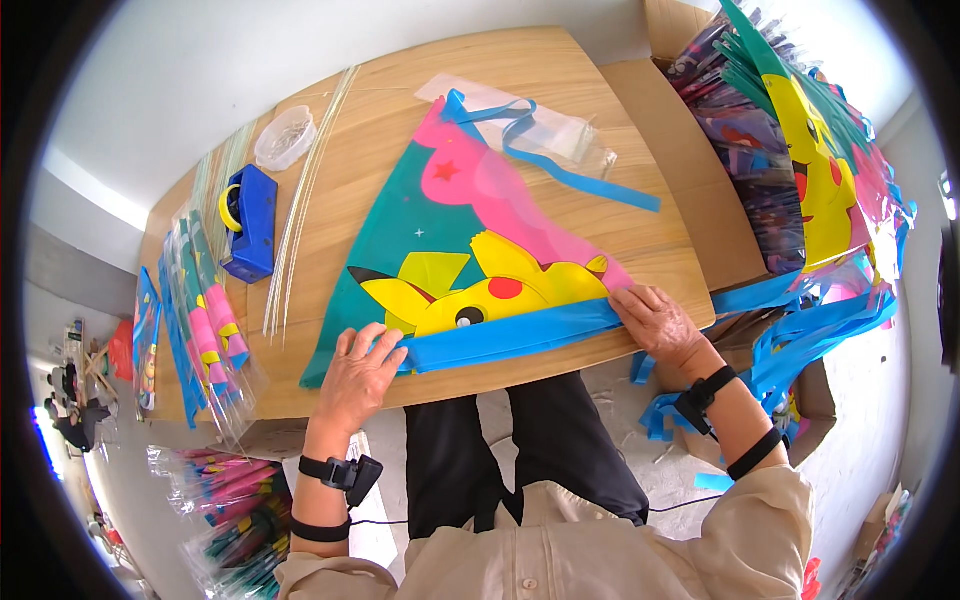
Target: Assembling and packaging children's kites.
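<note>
A kite of thin printed fabric, green and pink with a yellow cartoon figure, lies across the table in front of me. Along its near edge runs a flat blue strip, folded over the print. My left hand grips the kite's near edge at the strip's left end, fingers bent. At the other end, my right hand is closed on the kite's corner, thumb hidden. A loose blue ribbon tail trails from the far tip, over a clear plastic bag.
A blue tape dispenser, thin white rods and a clear plastic tub stand left on the wooden table. Packed kites lie at its left edge. A cardboard box of packed goods stands right, with blue ribbons hanging nearby.
</note>
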A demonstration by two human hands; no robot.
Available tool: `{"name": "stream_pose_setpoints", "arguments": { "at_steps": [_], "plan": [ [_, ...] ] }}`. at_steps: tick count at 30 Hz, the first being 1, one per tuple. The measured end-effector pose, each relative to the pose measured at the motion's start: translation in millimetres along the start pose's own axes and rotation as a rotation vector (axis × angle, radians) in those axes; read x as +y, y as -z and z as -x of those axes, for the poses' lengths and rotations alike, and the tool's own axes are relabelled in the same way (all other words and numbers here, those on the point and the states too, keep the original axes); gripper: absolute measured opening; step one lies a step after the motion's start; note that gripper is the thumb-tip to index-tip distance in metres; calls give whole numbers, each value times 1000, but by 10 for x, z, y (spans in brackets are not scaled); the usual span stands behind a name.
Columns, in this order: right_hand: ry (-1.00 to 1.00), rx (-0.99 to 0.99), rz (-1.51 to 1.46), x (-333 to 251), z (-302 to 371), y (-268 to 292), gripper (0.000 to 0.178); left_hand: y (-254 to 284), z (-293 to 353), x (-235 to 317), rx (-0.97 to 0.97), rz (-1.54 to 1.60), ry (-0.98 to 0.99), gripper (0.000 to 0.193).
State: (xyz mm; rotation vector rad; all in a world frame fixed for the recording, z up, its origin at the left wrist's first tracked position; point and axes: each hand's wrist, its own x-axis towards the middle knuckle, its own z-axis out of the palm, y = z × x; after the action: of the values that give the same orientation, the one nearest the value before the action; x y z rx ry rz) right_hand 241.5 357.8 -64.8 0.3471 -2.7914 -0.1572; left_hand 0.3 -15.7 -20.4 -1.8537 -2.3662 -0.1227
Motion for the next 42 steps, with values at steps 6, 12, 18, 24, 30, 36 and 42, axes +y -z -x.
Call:
{"name": "stream_pose_setpoints", "arguments": {
  "at_steps": [6,12,18,24,30,36,42],
  "plan": [
    [15,22,-53,-7,-7,49,42,7,63,36,-134,24,-6,33],
    [-97,-15,-36,-154,-65,152,43,-99,5,375,-4,64,153,49],
    [-227,-237,36,-393,-319,204,42,-264,-32,300,0,-89,42,37],
    [-165,-218,51,-317,-373,171,38,-290,-117,222,144,57,28,27],
    [-295,-176,-409,208,-370,-67,14,-287,-302,39,150,387,201,32],
    [-543,-277,-759,501,-648,-146,15,-419,-394,-165,118,427,243,36],
    [-645,-205,-710,574,-655,-286,20,-448,-447,-186,131,326,236,34]
  ]
}}
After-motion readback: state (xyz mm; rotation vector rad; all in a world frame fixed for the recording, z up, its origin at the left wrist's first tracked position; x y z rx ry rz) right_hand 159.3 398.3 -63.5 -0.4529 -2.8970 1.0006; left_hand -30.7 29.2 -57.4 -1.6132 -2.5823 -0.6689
